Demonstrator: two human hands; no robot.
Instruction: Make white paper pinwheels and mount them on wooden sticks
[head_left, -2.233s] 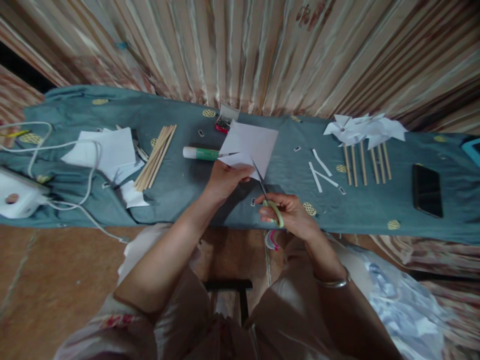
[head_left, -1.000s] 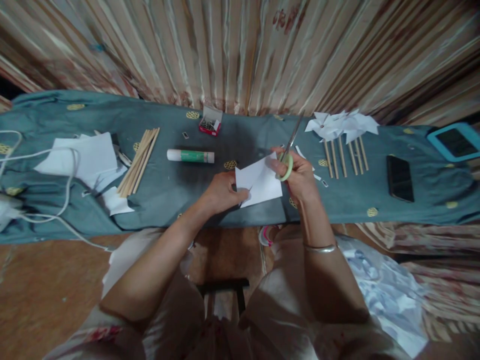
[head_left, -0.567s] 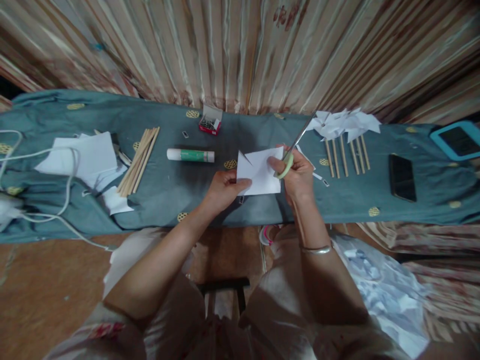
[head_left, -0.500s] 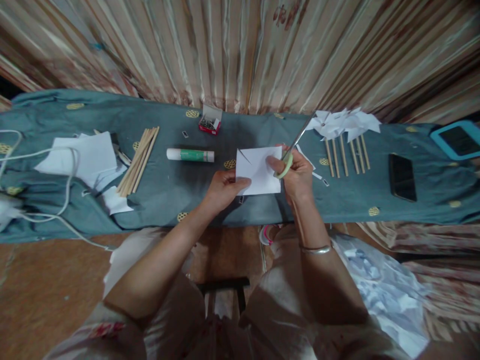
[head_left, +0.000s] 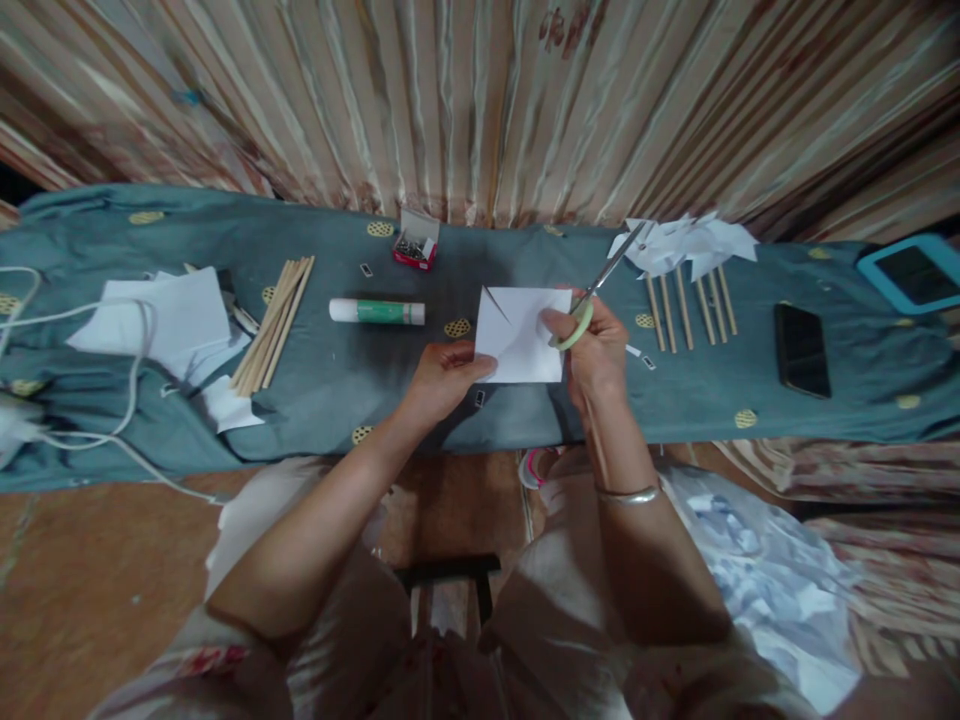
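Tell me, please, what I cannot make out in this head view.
Head view:
Left hand: some fingertips, behind the white paper.
Scissors: part of the handles, covered by the right hand.
White object: the rest, cut off by the left edge.
Small pieces in the red box: too small to count.

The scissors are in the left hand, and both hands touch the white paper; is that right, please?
Not quite: in the head view the scissors are in the right hand, not the left hand; both hands do touch the white paper.
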